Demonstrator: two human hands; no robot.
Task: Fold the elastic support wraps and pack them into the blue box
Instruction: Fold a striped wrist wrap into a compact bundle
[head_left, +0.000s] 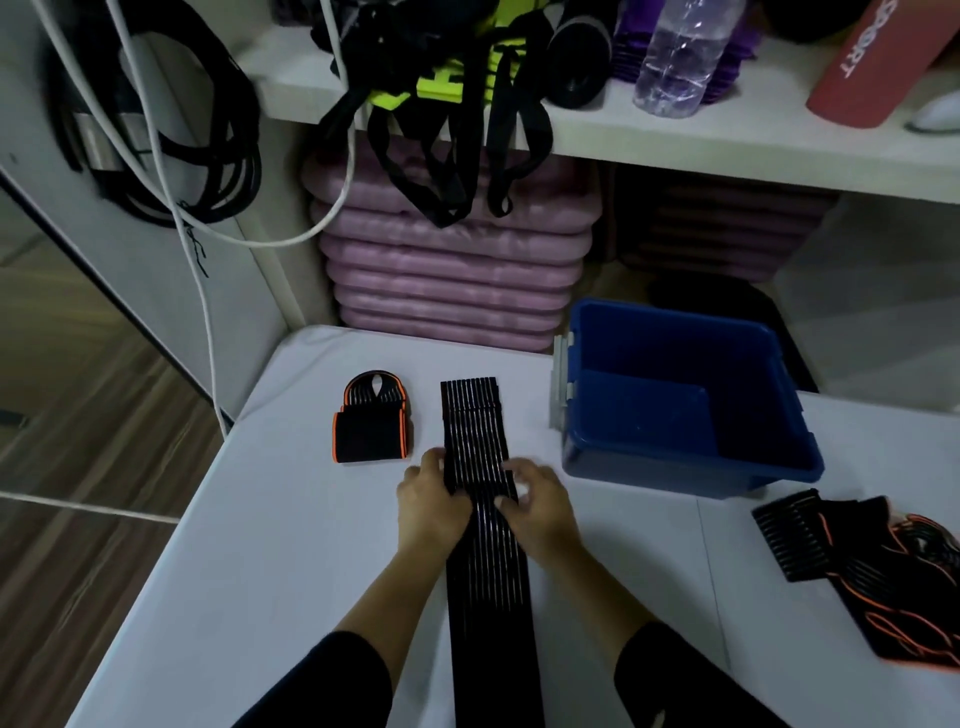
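Here, both forearms reach forward over the white desk (291, 545), running nearly parallel, black sleeves pushed up to about mid-forearm. The hands sit side by side on a long black ribbed wrap (470, 426) that lies flat as a strip running straight away from the person, its near end passing out of view at the bottom edge.

The left hand (428, 501) is knuckles-up at the strip's left edge, its fingers curled over onto the fabric. The right hand (540, 506) mirrors it at the right edge, with fingers bent and fingertips pinching the material. Both hands clamp the wrap about midway along its visible length, with the width of the strip between them. Just beyond the fingers the fabric looks doubled over on itself.

The blue box (649, 475) stands open on the desk to the right of the strip, near but not touching it. A folded wrap with orange trim (371, 431) lies to the left of the strip, apart from it. At the far right edge of the desk lies a loose heap of black-and-orange wraps (852, 551).
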